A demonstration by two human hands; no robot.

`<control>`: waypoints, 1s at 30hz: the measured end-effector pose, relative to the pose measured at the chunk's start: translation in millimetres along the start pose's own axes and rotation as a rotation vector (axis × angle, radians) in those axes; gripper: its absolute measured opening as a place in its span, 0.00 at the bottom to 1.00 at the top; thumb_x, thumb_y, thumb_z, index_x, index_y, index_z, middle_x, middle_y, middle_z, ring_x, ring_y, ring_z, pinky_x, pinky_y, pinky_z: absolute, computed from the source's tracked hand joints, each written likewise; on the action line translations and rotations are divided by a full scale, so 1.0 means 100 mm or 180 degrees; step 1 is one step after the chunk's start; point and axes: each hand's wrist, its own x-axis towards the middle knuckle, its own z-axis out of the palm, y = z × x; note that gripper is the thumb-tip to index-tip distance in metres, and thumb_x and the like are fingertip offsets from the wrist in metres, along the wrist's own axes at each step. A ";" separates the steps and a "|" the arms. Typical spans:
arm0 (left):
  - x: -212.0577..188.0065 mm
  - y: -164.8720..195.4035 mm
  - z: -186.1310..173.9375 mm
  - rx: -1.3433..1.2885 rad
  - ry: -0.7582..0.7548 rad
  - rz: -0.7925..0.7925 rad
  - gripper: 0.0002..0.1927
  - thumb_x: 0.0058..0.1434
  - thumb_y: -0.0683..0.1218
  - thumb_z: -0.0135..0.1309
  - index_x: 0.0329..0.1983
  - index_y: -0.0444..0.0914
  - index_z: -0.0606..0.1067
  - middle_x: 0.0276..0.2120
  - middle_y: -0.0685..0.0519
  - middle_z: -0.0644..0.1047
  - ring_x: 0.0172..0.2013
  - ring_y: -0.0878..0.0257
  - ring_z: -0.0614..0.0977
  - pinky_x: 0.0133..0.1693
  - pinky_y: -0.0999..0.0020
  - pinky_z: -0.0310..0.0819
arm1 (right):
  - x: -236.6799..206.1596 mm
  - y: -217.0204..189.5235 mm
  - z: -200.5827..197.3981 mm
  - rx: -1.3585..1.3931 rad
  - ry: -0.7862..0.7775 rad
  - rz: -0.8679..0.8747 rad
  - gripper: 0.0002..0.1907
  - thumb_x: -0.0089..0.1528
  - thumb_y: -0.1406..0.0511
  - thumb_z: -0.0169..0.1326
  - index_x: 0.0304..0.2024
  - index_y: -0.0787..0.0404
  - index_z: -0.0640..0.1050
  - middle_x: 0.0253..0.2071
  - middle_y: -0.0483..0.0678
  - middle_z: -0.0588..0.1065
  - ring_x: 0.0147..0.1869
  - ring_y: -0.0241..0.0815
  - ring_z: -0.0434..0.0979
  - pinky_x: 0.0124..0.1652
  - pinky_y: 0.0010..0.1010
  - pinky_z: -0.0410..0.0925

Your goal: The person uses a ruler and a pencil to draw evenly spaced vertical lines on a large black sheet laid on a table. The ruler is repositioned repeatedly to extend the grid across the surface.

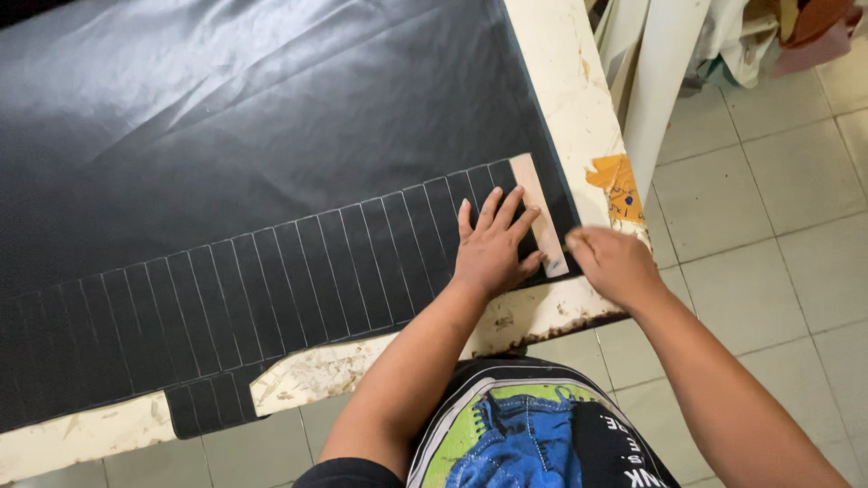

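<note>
A large black sheet covers most of a worn white table, and everything here sits around one thin, pale wooden strip that lies flat on the sheet near the table's right edge. The left hand lies palm down just left of the strip, fingers spread wide and flat on the sheet, with the fingertips and thumb touching the strip's left side. The right hand is just right of the strip's near end, curled loosely into a narrow fist; whether it holds a small tool cannot be told, as the fingers hide whatever may be in them. Left of the strip, a long row of thin white lines runs across the sheet, marking it into narrow bands side by side, all slanted the same way as the strip. Right of the strip, on the bare table edge, an orange scrap of paper is stuck down. Further right, past the table, is a grey tiled floor and a white table leg. Below the strip, near the bottom, shows the person's shirt with a blue and green print.
</note>
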 end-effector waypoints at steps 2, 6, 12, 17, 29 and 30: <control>-0.01 0.01 0.01 -0.0015 -0.0012 -0.0005 0.37 0.55 0.62 0.61 0.69 0.54 0.67 0.74 0.55 0.56 0.75 0.54 0.53 0.71 0.36 0.31 | 0.08 0.00 0.03 0.0220 0.0166 0.0145 0.15 0.68 0.58 0.51 0.45 0.61 0.83 0.42 0.55 0.81 0.47 0.54 0.82 0.48 0.40 0.73; -0.01 0.04 0.04 0.0022 -0.0050 -0.0058 0.37 0.54 0.62 0.61 0.68 0.54 0.67 0.74 0.55 0.56 0.75 0.54 0.52 0.71 0.37 0.30 | -0.03 0.01 0.02 0.0361 0.0372 -0.0165 0.14 0.68 0.60 0.52 0.46 0.62 0.82 0.44 0.55 0.81 0.47 0.53 0.82 0.49 0.39 0.73; 0.00 0.06 0.04 0.0018 -0.0063 -0.0075 0.36 0.56 0.62 0.59 0.69 0.54 0.67 0.75 0.56 0.56 0.75 0.54 0.52 0.71 0.37 0.29 | -0.58 0.09 0.00 0.0476 0.0167 0.0270 0.12 0.64 0.61 0.55 0.43 0.61 0.83 0.42 0.52 0.82 0.44 0.49 0.83 0.46 0.36 0.74; -0.02 0.09 0.02 -0.0011 -0.0163 -0.0123 0.36 0.56 0.62 0.59 0.68 0.54 0.67 0.75 0.56 0.55 0.75 0.54 0.51 0.71 0.38 0.28 | -0.63 0.08 0.03 0.0583 0.0274 0.0262 0.12 0.66 0.61 0.54 0.44 0.62 0.83 0.42 0.52 0.82 0.44 0.50 0.83 0.46 0.35 0.73; -0.03 0.09 0.05 -0.0030 -0.0120 -0.0108 0.37 0.54 0.62 0.59 0.68 0.54 0.67 0.75 0.56 0.56 0.75 0.54 0.51 0.71 0.38 0.29 | -0.68 -0.02 0.14 0.0700 0.0214 0.0116 0.11 0.65 0.63 0.55 0.43 0.63 0.82 0.40 0.53 0.81 0.41 0.50 0.82 0.43 0.36 0.73; -0.03 0.09 0.05 -0.0042 -0.0127 -0.0116 0.37 0.54 0.62 0.59 0.68 0.54 0.68 0.75 0.56 0.56 0.75 0.54 0.51 0.71 0.39 0.29 | -0.68 -0.04 0.14 0.0685 0.0252 -0.0015 0.11 0.65 0.63 0.55 0.43 0.64 0.82 0.40 0.53 0.81 0.42 0.50 0.82 0.44 0.36 0.73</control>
